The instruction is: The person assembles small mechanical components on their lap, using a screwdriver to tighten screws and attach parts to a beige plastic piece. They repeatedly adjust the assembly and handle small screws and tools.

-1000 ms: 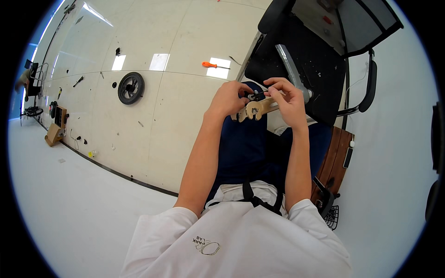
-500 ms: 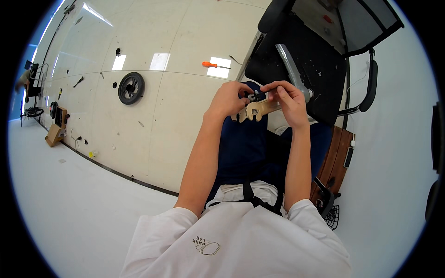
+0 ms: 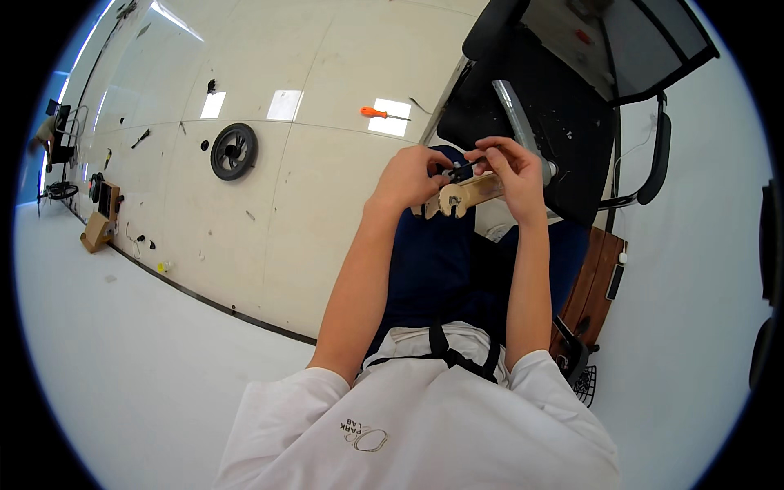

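Pale glossy tiled floor (image 3: pixel 318 204), left; black mesh-backed chair (image 3: pixel 563 106), far right. Centre, over navy-clad lap (image 3: pixel 429 265): tan fork-ended tube (image 3: pixel 474 193). Left hand (image 3: pixel 411 175): fingers curled on small dark fitting (image 3: pixel 460 173) beside it. Right hand (image 3: pixel 518 180): fingertips nearly closed, pinching thin dark piece (image 3: pixel 471 164).

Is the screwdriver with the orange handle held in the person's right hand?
No, the screwdriver lies on the tiled floor, well apart from the right hand.

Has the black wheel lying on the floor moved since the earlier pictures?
No. Judged against the tiled floor, the black wheel lies in the same place; the whole view has only shifted slightly.
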{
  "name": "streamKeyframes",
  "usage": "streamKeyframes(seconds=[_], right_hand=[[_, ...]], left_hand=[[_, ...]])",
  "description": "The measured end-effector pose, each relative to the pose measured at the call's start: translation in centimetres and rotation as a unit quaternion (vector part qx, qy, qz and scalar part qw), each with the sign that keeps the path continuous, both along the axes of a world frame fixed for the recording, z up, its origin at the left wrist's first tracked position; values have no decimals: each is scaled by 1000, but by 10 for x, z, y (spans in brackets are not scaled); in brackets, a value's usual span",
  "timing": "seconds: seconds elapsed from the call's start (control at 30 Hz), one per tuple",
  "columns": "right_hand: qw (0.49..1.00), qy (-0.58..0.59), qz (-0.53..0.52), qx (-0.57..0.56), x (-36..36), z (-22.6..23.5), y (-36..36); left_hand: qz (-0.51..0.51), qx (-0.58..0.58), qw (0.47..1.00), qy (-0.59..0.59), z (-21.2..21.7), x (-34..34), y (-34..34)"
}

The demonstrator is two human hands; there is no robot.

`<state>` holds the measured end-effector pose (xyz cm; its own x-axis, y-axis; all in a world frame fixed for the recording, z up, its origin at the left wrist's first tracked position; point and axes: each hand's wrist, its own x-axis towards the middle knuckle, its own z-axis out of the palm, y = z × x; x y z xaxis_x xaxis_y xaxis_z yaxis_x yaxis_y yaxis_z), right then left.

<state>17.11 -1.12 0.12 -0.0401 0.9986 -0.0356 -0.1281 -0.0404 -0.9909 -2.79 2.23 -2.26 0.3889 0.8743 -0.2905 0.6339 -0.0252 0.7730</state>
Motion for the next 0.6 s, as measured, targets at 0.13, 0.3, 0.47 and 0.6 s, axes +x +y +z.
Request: streamKeyframes(seconds=[0.13,0.3,0.47,0.6], right_hand=[[981,-109,-150,53,-11,-5,-17],[858,-385,-298,161,-31,-8,-33],[881,-377,-244,145,-31,4,-34],[958,-243,-120,97,-14,21,-35]], left_hand=[[1,-4,1000,-8,-2,1,0],[-8,23,1000,6,2,1,0],[-10,20,1000,11,-3,0,2],[-5,0,1000,27,0,3,2]])
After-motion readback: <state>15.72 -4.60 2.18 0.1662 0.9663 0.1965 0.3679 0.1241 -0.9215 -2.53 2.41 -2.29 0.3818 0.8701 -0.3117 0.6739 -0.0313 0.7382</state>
